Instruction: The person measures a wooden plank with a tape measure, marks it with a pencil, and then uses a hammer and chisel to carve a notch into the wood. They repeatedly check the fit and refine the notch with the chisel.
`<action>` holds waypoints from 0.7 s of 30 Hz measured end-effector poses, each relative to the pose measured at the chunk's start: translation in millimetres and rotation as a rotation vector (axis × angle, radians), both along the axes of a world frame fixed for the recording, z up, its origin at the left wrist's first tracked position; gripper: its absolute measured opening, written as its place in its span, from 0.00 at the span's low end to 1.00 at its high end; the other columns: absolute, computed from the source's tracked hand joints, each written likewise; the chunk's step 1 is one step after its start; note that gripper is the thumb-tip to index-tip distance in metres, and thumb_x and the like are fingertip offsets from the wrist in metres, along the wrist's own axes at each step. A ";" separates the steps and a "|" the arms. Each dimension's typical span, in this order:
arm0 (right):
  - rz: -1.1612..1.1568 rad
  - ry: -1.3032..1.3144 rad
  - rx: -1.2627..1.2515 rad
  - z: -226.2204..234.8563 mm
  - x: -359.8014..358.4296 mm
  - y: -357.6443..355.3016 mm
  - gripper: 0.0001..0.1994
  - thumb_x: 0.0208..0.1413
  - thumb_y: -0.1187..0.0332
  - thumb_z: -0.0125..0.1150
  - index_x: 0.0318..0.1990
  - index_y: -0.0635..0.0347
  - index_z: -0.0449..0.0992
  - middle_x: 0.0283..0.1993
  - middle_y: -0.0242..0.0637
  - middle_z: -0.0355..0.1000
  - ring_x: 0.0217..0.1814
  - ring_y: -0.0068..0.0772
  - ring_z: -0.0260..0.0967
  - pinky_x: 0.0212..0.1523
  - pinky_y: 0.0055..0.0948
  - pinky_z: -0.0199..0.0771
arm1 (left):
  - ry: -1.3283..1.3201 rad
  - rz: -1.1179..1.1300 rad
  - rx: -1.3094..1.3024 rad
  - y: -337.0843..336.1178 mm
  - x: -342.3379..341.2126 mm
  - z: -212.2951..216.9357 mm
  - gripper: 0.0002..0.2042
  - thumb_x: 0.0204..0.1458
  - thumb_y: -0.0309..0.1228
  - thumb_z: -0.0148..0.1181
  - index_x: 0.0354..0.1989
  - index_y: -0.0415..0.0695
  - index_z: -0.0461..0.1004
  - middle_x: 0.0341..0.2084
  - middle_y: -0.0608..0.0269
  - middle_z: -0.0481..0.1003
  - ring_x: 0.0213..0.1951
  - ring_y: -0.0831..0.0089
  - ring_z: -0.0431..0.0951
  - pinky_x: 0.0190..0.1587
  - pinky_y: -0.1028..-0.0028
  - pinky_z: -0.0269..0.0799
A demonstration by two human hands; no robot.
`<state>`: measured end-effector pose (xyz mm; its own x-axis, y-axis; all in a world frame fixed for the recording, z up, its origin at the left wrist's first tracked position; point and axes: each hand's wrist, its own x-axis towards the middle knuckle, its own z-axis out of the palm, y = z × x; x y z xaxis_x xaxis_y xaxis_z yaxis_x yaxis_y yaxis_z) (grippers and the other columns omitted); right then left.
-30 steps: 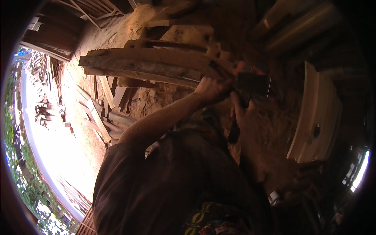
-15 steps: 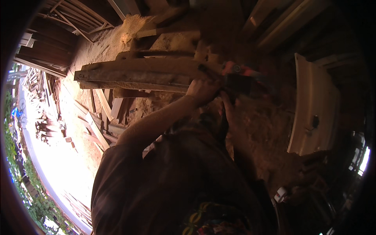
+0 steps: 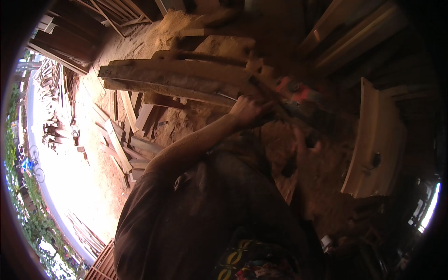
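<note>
- The left hand [image 3: 249, 111] has its grip clamped on the near end of a long wooden plank [image 3: 177, 81]; the fingers curl over the wood where it meets a red-and-dark power tool [image 3: 298, 100].
- The plank runs away from that grip toward the left of the view, slightly tilted, and rests on a rough timber worktop [image 3: 205, 56] dusted with sawdust.
- Two long boards seem to lie together here, one on top of the other; I cannot tell whether the hand holds both or only the upper one.
- The right hand [image 3: 305, 147] sits lower and to the right of the left hand, just beneath the power tool; it is dark and blurred, so I cannot tell whether its grip is closed or apart.
- One power tool is visible, between the two hands and touching the plank's near end.
- The person's left forearm and dark shirt [image 3: 205, 219] fill the lower middle of the view.
- A heap of sawdust [image 3: 172, 23] lies beyond the worktop.
- Many short offcuts [image 3: 121, 135] are scattered on the earthen ground to the left, too many to count surely.
- One pale curved wooden panel [image 3: 373, 140] stands to the right, well apart from the hands.
</note>
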<state>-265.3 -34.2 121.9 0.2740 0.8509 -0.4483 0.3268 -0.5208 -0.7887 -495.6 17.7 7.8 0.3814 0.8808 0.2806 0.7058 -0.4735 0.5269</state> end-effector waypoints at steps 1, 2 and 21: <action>-0.029 -0.018 0.050 14.0 3.0 -1.7 0.15 0.62 0.59 0.74 0.44 0.62 0.80 0.26 0.29 0.75 0.26 0.19 0.72 0.30 0.26 0.72 | -0.007 -0.009 0.009 1.6 0.0 0.5 0.20 0.56 0.48 0.68 0.54 0.55 0.79 0.34 0.62 0.82 0.33 0.57 0.85 0.34 0.57 0.81; -0.058 -0.036 0.098 19.4 4.9 -4.9 0.15 0.62 0.59 0.74 0.45 0.62 0.80 0.25 0.29 0.75 0.26 0.19 0.72 0.31 0.26 0.72 | -0.014 -0.019 0.016 1.8 -0.4 1.1 0.20 0.55 0.48 0.68 0.54 0.55 0.79 0.34 0.62 0.82 0.33 0.57 0.85 0.34 0.58 0.81; 0.708 -0.444 0.022 -116.2 12.3 17.5 0.42 0.56 0.42 0.72 0.69 0.64 0.68 0.64 0.57 0.74 0.67 0.60 0.72 0.65 0.48 0.74 | -0.059 0.019 -0.040 -1.2 -7.0 11.0 0.23 0.44 0.43 0.73 0.50 0.55 0.79 0.37 0.64 0.84 0.39 0.57 0.86 0.40 0.57 0.81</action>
<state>-253.1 -16.7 5.7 -0.1813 0.8956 -0.4061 0.8539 -0.0615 -0.5168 -502.6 16.5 18.8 0.3483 0.8986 0.2670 0.6815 -0.4383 0.5861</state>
